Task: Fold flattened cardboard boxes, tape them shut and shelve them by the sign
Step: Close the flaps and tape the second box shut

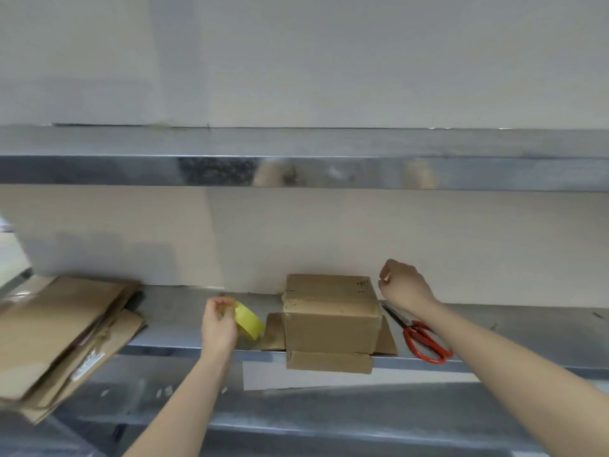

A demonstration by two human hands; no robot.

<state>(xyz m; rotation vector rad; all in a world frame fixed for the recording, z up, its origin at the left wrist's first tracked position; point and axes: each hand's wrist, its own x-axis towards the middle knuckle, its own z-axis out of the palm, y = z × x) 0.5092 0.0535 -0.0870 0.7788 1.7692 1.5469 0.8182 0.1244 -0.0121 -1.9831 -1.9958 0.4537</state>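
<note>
Matt brown cardboard box (pixel 332 311) on glossy, reflective metal shelf (pixel 184 319)

Left hand (pixel 219 324): at 7 o'clock of the view, back toward the camera, gripping a yellow tape roll (pixel 248 321) at its left rim.
Left fingers (pixel 217 305): curled over the top of the roll, tips pointing to 3 o'clock.
Left forearm (pixel 184 400): bare, entering at the lower edge near 7 o'clock, reaching toward 1 o'clock.
Right hand (pixel 403 286): at 4 o'clock of the view, higher than the left, fingers curled into the palm.
Right thumb (pixel 385 275): tip pressed against the forefinger, pointing to 9 o'clock.
Right forearm (pixel 514 354): bare, entering at the right edge near 4 o'clock, stretched toward 10 o'clock.
Spacing: hands well apart, left lying at 8 o'clock of the right.
</note>
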